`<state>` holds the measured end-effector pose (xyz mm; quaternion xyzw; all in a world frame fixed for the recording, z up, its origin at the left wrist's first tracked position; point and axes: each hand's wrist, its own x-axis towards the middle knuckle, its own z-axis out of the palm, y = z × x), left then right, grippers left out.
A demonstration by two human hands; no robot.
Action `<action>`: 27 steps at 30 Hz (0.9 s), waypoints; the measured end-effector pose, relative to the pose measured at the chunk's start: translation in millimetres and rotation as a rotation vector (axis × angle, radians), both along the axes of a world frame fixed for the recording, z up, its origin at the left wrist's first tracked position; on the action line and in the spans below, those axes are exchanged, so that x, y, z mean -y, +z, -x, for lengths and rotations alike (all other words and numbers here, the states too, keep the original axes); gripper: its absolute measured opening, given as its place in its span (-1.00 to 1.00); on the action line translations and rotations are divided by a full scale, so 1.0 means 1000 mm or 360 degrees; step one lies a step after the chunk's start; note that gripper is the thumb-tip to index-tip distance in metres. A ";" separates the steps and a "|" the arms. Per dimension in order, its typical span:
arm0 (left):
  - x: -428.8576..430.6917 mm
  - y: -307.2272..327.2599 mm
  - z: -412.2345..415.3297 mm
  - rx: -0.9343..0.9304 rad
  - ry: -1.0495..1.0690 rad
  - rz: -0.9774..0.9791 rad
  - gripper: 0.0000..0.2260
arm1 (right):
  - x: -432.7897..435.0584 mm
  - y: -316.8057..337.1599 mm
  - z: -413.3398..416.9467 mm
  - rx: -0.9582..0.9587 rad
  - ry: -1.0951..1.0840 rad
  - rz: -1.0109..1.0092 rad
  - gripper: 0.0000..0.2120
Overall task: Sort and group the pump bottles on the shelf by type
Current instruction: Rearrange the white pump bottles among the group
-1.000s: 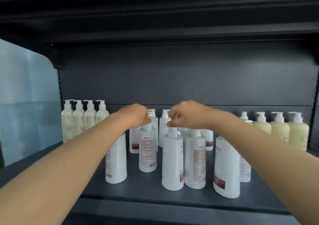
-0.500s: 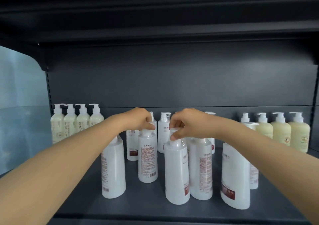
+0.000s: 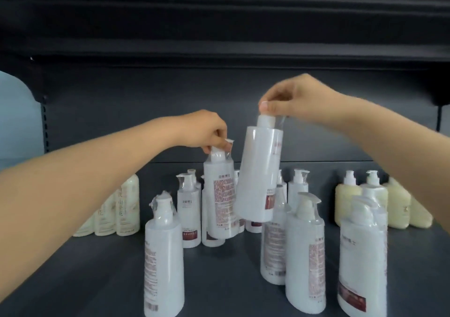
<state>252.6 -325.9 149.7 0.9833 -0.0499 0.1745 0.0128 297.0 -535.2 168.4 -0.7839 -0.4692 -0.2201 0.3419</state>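
My left hand (image 3: pixel 205 131) pinches the pump top of a white bottle with a red text label (image 3: pixel 220 195), lifted just off the shelf. My right hand (image 3: pixel 295 100) grips the pump of a second white bottle (image 3: pixel 259 178), held higher and tilted, its base well above the shelf. Several more white pump bottles stand on the dark shelf (image 3: pixel 224 282), among them a near-left bottle (image 3: pixel 163 263), a middle-right bottle (image 3: pixel 305 256) and a near-right bottle (image 3: pixel 362 268).
Cream pump bottles stand at the back left (image 3: pixel 121 209), partly hidden by my left forearm. Yellowish pump bottles stand at the back right (image 3: pixel 350 202). A dark upper shelf (image 3: pixel 224 49) hangs overhead. A pale panel (image 3: pixel 17 114) closes the left side.
Both hands have risen with a white bottle each, the right one higher and tilting. The view has moved closer to the shelf.
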 end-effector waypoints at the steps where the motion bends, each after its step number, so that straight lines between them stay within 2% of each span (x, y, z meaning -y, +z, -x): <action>1: 0.001 0.006 -0.003 0.0039 -0.0020 -0.0008 -0.75 | -0.001 0.009 -0.004 0.0004 -0.0019 -0.0033 -0.91; 6: 0.000 0.024 -0.029 0.0141 -0.0036 0.0028 -0.74 | -0.005 0.045 -0.037 0.0049 -0.0140 -0.0077 -0.90; 10: 0.001 0.020 -0.055 0.0138 -0.0057 0.0082 -0.78 | -0.008 0.046 -0.072 0.0028 -0.0192 0.0028 -0.96; 14: 0.000 0.008 -0.084 0.0054 -0.0059 0.0085 -0.83 | -0.011 0.026 -0.117 -0.0055 -0.0174 0.0272 -0.98; 16: -0.002 0.001 -0.099 -0.0015 -0.0034 0.0094 -0.84 | -0.015 0.013 -0.141 -0.0117 -0.0143 0.0380 -0.93; 23: -0.009 -0.031 -0.135 -0.0228 -0.0040 0.0045 -0.79 | -0.033 -0.040 -0.187 -0.0408 0.0060 0.0734 -0.91; 27: -0.014 -0.051 -0.146 -0.0332 -0.0106 0.0023 -0.78 | -0.047 -0.064 -0.192 -0.0380 0.0034 0.0918 -0.84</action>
